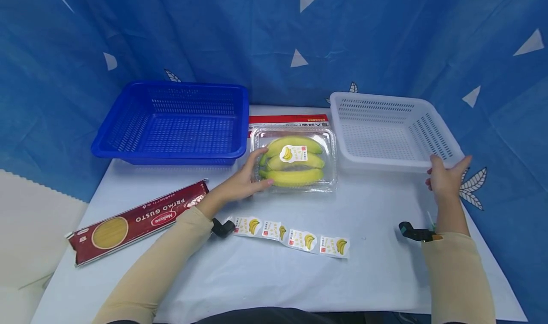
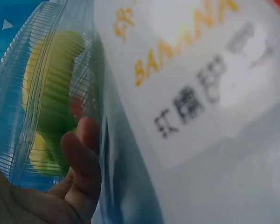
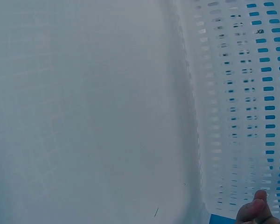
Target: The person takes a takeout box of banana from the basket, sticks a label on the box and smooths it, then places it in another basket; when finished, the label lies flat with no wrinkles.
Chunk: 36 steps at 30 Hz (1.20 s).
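Observation:
A clear plastic clamshell of bananas (image 1: 291, 189) lies at the middle of the table with a banana label on its lid. My left hand (image 1: 244, 180) holds its left end, thumb on the near side and a finger on the far side. In the left wrist view, the left hand (image 2: 77, 179) is against the ribbed plastic beside the bananas (image 2: 56, 88). At the right, my right hand (image 1: 446, 179) grips the near right corner of the white basket (image 1: 376, 163). Only fingertips of the right hand (image 3: 257, 210) show in the right wrist view.
A blue basket (image 1: 171, 155) stands at the back left. A red spaghetti packet (image 1: 141, 221) lies by the left forearm. A strip of banana labels (image 1: 291, 237) lies in front of the clamshell. Behind the clamshell is a red and white box (image 1: 288, 119). A blue curtain (image 1: 274, 38) hangs behind.

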Tool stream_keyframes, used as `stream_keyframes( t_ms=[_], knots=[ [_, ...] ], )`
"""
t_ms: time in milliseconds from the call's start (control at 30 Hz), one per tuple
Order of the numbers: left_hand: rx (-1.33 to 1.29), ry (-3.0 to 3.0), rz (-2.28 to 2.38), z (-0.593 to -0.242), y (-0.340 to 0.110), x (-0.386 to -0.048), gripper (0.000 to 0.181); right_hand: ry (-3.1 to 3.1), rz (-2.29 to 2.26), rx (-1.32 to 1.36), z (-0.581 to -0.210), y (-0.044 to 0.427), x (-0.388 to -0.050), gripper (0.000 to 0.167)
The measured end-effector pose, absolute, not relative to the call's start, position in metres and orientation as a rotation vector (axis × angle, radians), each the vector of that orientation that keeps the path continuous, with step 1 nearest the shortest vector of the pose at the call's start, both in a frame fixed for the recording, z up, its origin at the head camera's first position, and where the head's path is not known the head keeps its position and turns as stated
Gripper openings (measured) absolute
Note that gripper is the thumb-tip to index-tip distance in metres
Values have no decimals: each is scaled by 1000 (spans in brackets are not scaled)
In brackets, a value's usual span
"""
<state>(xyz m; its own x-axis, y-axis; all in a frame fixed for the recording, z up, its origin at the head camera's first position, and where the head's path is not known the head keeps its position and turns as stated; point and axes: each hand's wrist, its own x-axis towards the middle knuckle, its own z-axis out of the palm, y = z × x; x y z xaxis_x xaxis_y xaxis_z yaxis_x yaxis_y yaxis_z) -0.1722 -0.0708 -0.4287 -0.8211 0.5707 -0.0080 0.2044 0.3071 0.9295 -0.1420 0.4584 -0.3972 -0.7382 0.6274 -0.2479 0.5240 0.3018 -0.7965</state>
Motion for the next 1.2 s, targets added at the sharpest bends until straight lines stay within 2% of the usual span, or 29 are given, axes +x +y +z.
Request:
stream_keyframes(
  t_ms=[300, 733, 1200],
  knots=[
    [702, 2344, 1490, -433, -70, -170, 96, -2438, 1415, -1093, -398, 457, -142, 90],
    [678, 2486, 1351, -431, -69, -164, 92, -2440, 1388, -1111, -399, 458, -142, 88],
    [739, 2341, 1514, -434, -70, -171, 93, -2437, 1386, -1120, -398, 455, -141, 88]
  ],
)
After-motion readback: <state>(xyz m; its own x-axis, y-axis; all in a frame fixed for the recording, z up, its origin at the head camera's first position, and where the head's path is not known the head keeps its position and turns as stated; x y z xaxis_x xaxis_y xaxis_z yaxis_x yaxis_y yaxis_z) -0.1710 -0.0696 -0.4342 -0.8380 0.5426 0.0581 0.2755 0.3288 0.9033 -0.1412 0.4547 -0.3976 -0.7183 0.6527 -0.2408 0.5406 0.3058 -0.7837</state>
